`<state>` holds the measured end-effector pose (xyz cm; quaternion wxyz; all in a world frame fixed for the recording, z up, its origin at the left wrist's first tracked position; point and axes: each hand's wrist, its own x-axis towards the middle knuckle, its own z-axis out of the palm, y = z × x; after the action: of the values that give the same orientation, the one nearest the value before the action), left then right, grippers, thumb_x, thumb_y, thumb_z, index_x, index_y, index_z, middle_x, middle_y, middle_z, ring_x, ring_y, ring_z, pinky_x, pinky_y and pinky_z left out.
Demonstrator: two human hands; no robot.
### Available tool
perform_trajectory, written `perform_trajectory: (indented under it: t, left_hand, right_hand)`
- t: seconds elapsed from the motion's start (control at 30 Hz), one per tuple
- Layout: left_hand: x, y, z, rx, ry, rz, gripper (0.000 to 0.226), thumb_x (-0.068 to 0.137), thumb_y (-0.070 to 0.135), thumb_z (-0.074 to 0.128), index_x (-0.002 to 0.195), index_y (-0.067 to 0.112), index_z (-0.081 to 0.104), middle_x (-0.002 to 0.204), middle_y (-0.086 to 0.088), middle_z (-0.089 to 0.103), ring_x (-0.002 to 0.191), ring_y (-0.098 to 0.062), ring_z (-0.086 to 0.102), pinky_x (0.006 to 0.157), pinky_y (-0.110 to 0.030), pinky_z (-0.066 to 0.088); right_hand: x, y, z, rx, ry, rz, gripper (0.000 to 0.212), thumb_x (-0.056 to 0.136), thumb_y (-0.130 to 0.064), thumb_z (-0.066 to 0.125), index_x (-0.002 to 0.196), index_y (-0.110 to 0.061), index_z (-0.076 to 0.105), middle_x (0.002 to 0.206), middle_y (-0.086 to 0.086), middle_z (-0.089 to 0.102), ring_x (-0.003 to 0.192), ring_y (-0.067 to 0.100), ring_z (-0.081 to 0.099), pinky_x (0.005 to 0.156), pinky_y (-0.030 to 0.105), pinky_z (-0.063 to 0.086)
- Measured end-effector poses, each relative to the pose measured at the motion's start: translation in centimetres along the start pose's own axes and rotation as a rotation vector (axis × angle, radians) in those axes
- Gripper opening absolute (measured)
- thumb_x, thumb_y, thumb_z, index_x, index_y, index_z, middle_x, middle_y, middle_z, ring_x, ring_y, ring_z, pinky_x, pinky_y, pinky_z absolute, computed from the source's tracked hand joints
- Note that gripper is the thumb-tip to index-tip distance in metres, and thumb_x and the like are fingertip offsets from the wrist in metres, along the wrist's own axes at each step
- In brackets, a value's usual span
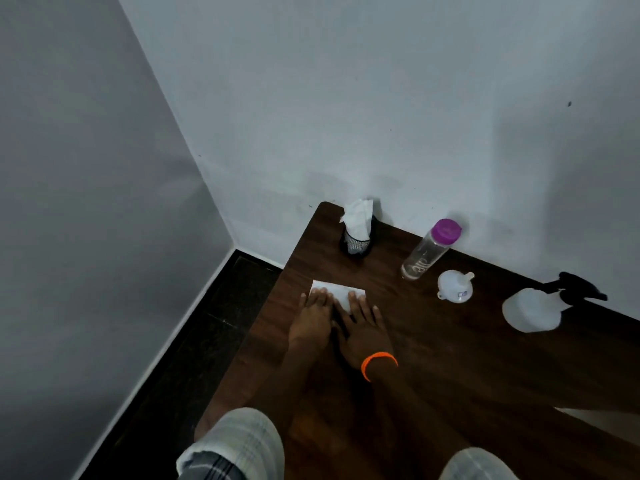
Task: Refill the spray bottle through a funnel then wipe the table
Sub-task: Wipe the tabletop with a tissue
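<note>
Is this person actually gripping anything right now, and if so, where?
No grip. The left hand and right hand lie flat, fingers straight, pressing the near edge of a white tissue onto the wooden table.

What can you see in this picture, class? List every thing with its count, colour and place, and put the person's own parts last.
table: one, dark brown wood, set into the room's corner
tissue: one, white, flat on the table near its left edge, under both hands
tissue holder: one, black mesh, back left corner, white tissues sticking out
water bottle: one, clear with purple cap, by the back wall
funnel: one, white, lying right of the water bottle
spray bottle: one, white with black trigger head, far right
wristband: one, orange, on the right wrist
left hand: flat, pressing the tissue
right hand: flat, pressing the tissue
</note>
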<state>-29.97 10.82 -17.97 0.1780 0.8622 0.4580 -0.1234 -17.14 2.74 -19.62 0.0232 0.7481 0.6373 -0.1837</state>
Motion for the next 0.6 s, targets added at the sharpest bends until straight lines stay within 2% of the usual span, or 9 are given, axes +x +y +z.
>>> perform_trajectory:
  t: [0.13,0.37,0.6]
  left_hand:
    - [3.8,-0.5,-1.3,0.027,0.003,0.052,0.063,0.107,0.028,0.036,0.162,0.011,0.012,0.171,-0.010,0.007,0.158,-0.024,0.001,0.128,-0.045,-0.003]
    - [7.8,1.6,-2.7,0.018,0.011,0.108,0.061,0.107,0.026,0.037,0.161,0.010,0.014,0.170,-0.013,0.009,0.158,-0.028,0.003,0.127,-0.045,0.000]
    - [6.9,4.2,-2.2,0.033,-0.003,0.179,0.060,0.108,0.023,0.034,0.162,0.009,0.011,0.170,-0.014,0.004,0.158,-0.029,-0.001,0.128,-0.044,-0.001]
  right_hand:
    - [3.0,1.1,-1.1,0.035,0.067,0.035,0.066,0.094,-0.059,0.005,0.157,-0.040,0.006,0.169,0.002,0.006,0.157,0.026,0.006,0.124,0.047,0.003]
    - [5.3,4.0,-2.7,0.065,0.095,0.075,0.072,0.090,-0.061,0.000,0.158,-0.042,0.011,0.169,0.000,0.005,0.157,0.022,0.003,0.125,0.047,0.003]
    - [2.8,5.7,-2.8,0.052,0.035,0.137,0.070,0.090,-0.061,-0.005,0.157,-0.043,-0.003,0.169,0.000,-0.007,0.157,0.021,-0.005,0.126,0.046,0.000]
